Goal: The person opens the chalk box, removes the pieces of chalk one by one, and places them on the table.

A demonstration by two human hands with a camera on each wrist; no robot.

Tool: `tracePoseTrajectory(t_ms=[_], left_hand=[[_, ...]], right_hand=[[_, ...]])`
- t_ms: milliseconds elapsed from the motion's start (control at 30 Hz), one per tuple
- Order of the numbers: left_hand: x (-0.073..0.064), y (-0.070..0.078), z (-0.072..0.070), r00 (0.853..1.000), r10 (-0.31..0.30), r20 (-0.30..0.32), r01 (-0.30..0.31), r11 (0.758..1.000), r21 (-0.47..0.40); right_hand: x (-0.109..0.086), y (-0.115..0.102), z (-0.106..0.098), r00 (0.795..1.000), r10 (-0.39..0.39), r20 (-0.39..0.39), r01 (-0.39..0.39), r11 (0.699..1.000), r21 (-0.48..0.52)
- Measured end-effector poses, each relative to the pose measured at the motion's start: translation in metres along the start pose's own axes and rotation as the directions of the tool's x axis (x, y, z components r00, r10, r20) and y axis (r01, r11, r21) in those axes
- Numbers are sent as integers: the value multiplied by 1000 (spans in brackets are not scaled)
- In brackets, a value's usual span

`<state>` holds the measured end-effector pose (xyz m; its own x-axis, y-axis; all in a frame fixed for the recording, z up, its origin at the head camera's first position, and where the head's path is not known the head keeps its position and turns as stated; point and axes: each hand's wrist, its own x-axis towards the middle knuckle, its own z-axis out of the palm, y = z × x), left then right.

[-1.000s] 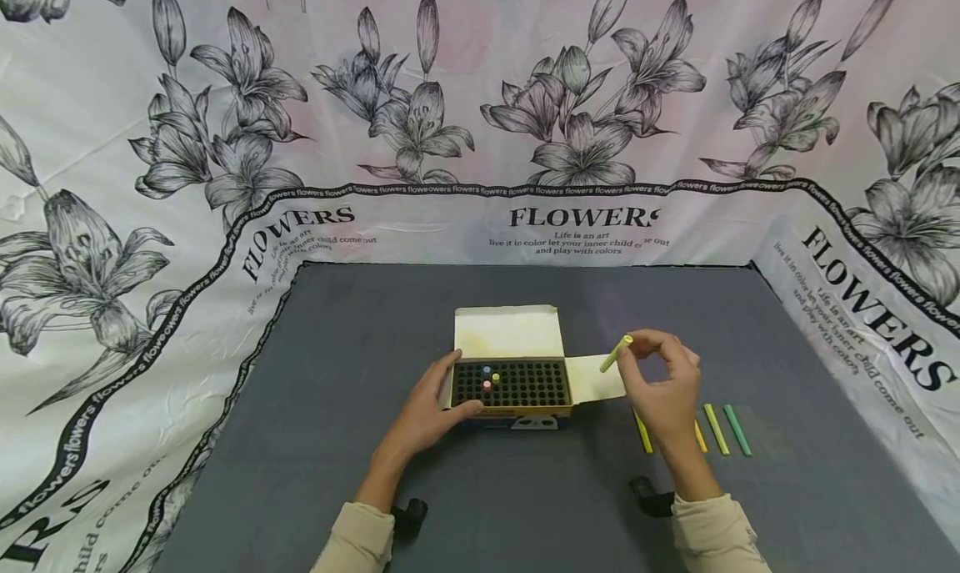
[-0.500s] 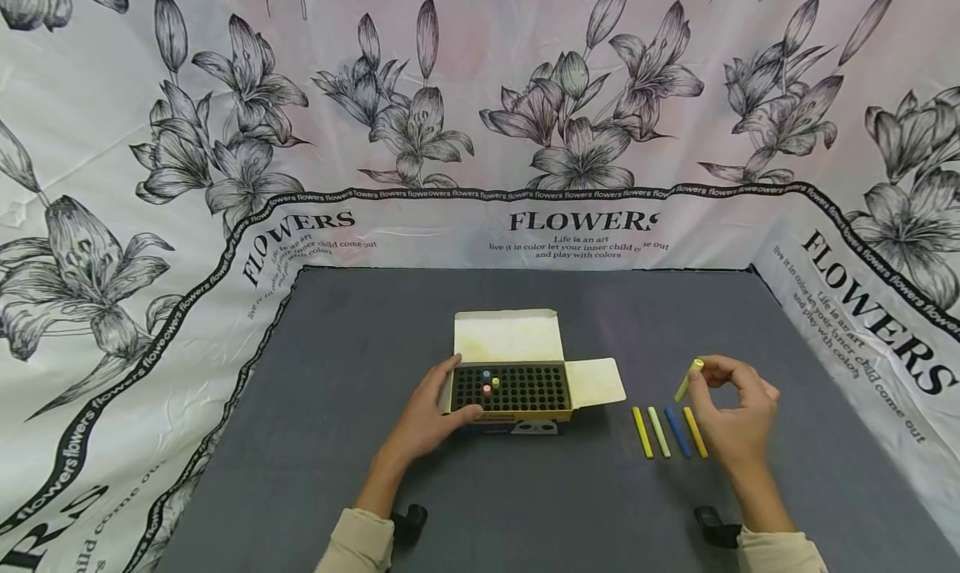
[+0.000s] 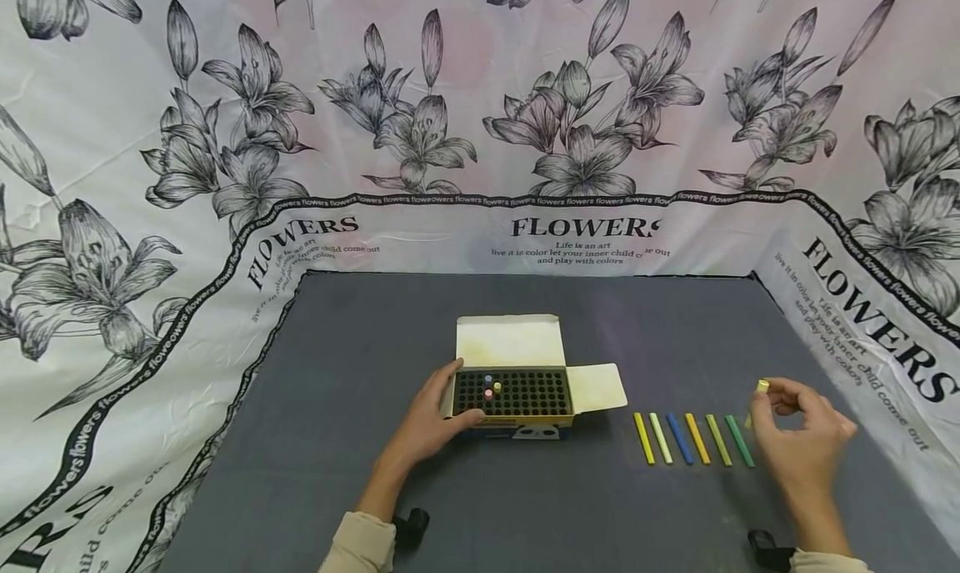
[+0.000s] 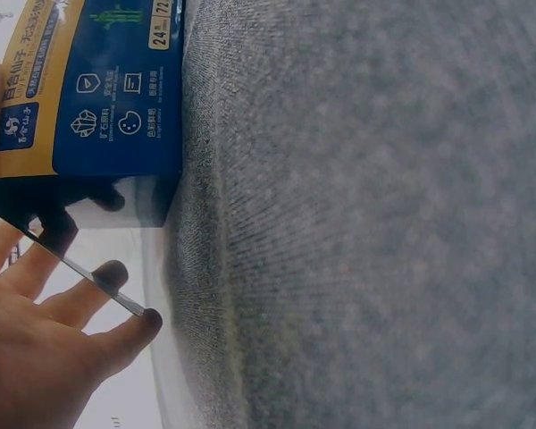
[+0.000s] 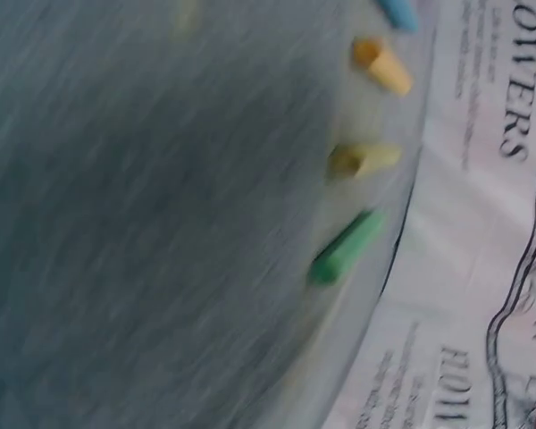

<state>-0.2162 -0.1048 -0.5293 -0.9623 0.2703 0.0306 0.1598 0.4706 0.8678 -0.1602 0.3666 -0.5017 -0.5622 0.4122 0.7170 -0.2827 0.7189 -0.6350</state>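
An open chalk box (image 3: 525,421) with a black holed insert stands mid-table; a blue, a yellow and a pink chalk poke up from its holes. My left hand (image 3: 426,419) holds the box's left end, thumb at the front. In the left wrist view its fingers lie along the side flap (image 4: 89,275). Farther right, my right hand (image 3: 806,439) pinches a yellow chalk stick (image 3: 762,386) upright between thumb and fingers, above the table. Just left of it is a green chalk (image 3: 739,441). The right wrist view is blurred; the held chalk is mostly outside it.
Several chalks lie in a row right of the box, among them a yellow one (image 3: 643,439), a blue one (image 3: 679,439) and an orange one (image 3: 697,439). The box's lid (image 3: 510,341) and right flap (image 3: 597,388) are folded out. Flowered cloth (image 3: 585,235) borders the grey table.
My right hand has moved from beside the box's right flap to the right end of the chalk row, carrying the yellow chalk. My left hand has stayed on the box.
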Motion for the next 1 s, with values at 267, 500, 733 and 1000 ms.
tracePoseTrajectory(t_ms=[267,500,733,1000], left_hand=[[-2,0,0,1000,10,9,-10,1000,-2],[-7,-2,3,1000,9,-6,-9,1000,6],[-5,-2,3,1000,11,-9,-11,1000,1],[-2,0,0,1000,23,-10,-23,1000,-8]], right_hand=[[-5,25,-22,999,43,20,-40,989,-142],[-5,39,-35,994,110,27,-102,971,-215],[0,41,-48,945,286,161,-217,912,-348],[13,52,-57,815,357,457,-84,852,-517]])
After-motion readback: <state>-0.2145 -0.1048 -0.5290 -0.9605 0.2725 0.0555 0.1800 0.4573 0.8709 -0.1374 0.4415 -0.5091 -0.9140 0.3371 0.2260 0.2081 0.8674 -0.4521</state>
